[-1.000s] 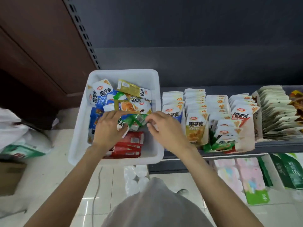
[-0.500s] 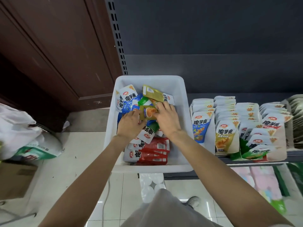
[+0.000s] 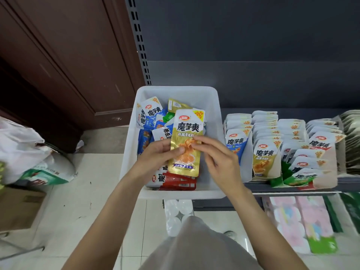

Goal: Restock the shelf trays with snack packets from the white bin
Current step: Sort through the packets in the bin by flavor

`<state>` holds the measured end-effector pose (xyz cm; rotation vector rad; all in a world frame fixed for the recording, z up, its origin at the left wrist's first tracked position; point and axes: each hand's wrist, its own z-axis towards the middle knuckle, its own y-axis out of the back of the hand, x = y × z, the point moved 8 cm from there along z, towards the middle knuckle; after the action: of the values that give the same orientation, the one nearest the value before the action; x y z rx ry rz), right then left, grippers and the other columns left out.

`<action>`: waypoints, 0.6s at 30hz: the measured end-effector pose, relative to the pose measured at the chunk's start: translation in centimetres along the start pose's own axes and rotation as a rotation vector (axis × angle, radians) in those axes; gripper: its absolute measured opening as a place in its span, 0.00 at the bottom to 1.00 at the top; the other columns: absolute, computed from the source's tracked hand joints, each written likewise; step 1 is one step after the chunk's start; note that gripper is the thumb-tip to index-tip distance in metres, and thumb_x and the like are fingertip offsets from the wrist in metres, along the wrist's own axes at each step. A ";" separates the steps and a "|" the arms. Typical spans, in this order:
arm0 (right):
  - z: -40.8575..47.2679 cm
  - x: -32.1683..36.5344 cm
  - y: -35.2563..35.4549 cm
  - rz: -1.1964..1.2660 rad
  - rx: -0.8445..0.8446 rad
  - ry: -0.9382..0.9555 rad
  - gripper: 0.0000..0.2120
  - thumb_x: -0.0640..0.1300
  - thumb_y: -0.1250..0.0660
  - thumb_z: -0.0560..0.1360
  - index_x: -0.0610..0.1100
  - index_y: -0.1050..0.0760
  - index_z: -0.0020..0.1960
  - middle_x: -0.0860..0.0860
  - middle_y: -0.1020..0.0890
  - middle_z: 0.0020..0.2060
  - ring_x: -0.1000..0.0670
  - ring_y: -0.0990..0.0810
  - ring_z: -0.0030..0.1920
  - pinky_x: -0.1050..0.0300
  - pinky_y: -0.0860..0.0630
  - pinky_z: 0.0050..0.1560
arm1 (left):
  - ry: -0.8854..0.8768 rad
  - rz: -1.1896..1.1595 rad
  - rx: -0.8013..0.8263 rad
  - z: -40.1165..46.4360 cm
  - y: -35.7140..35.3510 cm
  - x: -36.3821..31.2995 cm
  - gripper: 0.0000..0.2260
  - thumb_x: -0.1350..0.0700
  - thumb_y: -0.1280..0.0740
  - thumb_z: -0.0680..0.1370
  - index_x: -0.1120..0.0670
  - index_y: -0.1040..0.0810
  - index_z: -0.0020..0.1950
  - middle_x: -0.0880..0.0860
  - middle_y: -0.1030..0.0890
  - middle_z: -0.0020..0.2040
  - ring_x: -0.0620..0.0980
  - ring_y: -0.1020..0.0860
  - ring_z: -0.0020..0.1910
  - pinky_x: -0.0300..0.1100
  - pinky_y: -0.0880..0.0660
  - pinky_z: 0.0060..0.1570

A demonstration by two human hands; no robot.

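The dark shelf (image 3: 292, 187) carries rows of upright packets right of the white bin (image 3: 214, 121); bags (image 3: 29, 152) lie on the floor left of the bin. Over the bin's loose packets, the left hand (image 3: 155, 158) pinches a gold snack packet (image 3: 186, 143) upright, while the right hand (image 3: 218, 158), fingers relaxed, touches its right edge.

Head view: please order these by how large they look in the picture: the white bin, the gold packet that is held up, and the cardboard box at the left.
1. white bin
2. cardboard box, cut off by the frame, so unsure
3. gold packet, enlarged by being raised toward the camera in the left hand
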<state>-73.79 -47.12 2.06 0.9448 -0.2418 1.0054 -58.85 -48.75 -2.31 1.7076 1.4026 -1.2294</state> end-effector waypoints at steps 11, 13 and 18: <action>0.2 -4.7 12.3 0.121 0.052 -0.491 0.29 0.44 0.26 0.71 0.64 0.37 0.62 0.58 0.24 0.58 0.57 0.22 0.48 0.65 0.24 0.40 | -0.571 0.757 -0.015 0.8 -9.9 -4.9 0.05 0.50 0.30 0.73 0.51 0.19 0.43 0.46 0.20 0.35 0.44 0.24 0.36 0.34 0.28 0.35; 0.2 -5.3 15.4 -0.015 0.108 -0.434 0.15 0.45 0.27 0.72 0.58 0.29 0.52 0.62 0.20 0.47 0.57 0.21 0.41 0.58 0.23 0.36 | -0.654 0.810 -0.012 1.6 -12.7 -5.5 0.12 0.46 0.32 0.73 0.54 0.19 0.42 0.45 0.22 0.35 0.43 0.27 0.34 0.33 0.31 0.32; 0.1 -5.8 20.6 -0.317 0.051 -0.186 0.04 0.42 0.30 0.74 0.43 0.23 0.47 0.59 0.22 0.42 0.53 0.21 0.37 0.57 0.23 0.37 | -0.722 0.956 -0.038 4.1 -18.9 -4.9 0.10 0.51 0.35 0.78 0.54 0.25 0.40 0.50 0.22 0.34 0.50 0.25 0.33 0.41 0.33 0.31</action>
<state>-93.48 -46.70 10.36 1.0862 -0.2135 0.6361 -78.19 -49.40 2.55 1.3783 0.1199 -1.0370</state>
